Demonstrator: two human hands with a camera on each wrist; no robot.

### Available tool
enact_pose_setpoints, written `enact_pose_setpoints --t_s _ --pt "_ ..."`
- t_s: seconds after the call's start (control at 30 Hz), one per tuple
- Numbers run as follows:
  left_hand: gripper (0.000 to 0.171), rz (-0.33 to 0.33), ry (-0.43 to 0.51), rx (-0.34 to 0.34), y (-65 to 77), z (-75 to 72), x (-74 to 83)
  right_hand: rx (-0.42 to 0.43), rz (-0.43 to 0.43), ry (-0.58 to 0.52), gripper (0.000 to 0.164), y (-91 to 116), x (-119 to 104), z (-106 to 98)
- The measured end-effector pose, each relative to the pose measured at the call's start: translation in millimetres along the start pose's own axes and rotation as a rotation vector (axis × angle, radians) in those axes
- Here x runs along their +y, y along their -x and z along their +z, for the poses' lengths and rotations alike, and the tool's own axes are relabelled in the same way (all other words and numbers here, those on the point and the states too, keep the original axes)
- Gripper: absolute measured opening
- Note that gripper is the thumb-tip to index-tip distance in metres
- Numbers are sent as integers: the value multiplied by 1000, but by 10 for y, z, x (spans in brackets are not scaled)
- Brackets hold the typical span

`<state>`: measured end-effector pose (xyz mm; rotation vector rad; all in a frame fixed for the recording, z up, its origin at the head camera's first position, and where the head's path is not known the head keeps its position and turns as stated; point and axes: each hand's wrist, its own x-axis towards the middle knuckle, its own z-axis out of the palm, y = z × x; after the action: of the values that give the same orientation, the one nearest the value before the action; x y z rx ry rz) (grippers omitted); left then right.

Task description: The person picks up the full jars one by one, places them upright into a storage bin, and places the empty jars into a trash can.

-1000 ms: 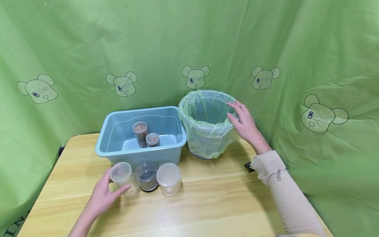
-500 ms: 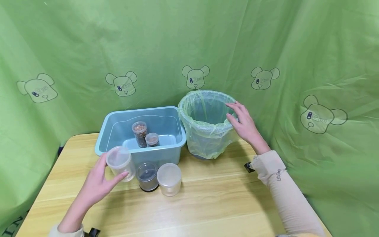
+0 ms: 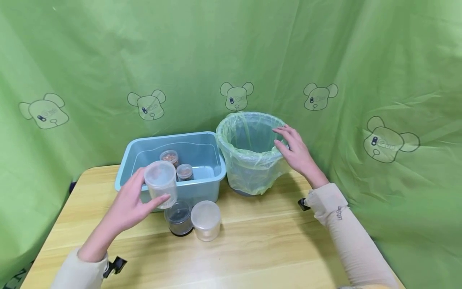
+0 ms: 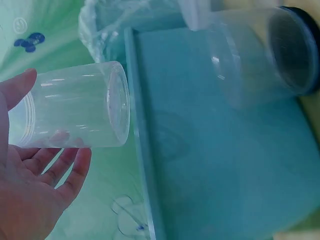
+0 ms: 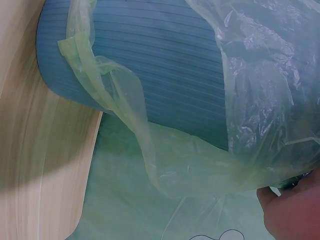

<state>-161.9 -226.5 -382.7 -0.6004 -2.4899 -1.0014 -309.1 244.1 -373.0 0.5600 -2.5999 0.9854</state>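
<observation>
My left hand (image 3: pixel 131 204) grips a clear lidded plastic jar (image 3: pixel 161 179) between thumb and fingers. It is raised over the front rim of the light-blue tub (image 3: pixel 213 182); in the left wrist view the see-through jar (image 4: pixel 82 105) shows nothing inside. My right hand (image 3: pixel 297 152) rests with relaxed fingers at the right rim of a bin (image 3: pixel 249 172) lined with a thin green bag. Two jars with brown contents stand in the tub: a taller jar (image 3: pixel 169 155), partly covered by the held one, and a shorter jar (image 3: pixel 185 171).
On the wooden table (image 3: pixel 260 245), in front of the tub, stand a dark-based clear jar (image 3: pixel 179 220) and a wide frosted-lid jar (image 3: pixel 206 220), side by side. The bin is close against the tub's right end. Green curtain (image 3: pixel 195 52) hangs behind and at both sides.
My left hand has lifted the clear jar off the table, up and then right, to the tub's front rim. The right hand has stayed at the bin.
</observation>
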Motion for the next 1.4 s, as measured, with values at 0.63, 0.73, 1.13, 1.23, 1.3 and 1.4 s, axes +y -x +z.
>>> enact_pose_setpoints --t_s 0.63,0.73,1.13,1.23,1.3,1.4 --pt "78 93 278 -53 -782 272 591 7 -10 0 49 -16 23 5" --pt "78 91 309 -52 -925 349 627 3 -11 -2 49 -24 28 12" --pt "70 79 484 -7 -1443 564 847 16 -25 -10 49 -20 39 17" --pt "70 73 516 6 -1553 635 864 23 -33 -17 48 -30 60 18" --pt "70 69 523 15 -1618 685 864 22 -36 -20 48 -42 73 27" --pt "71 65 521 23 -1709 759 855 20 -40 -22 48 -58 81 40"
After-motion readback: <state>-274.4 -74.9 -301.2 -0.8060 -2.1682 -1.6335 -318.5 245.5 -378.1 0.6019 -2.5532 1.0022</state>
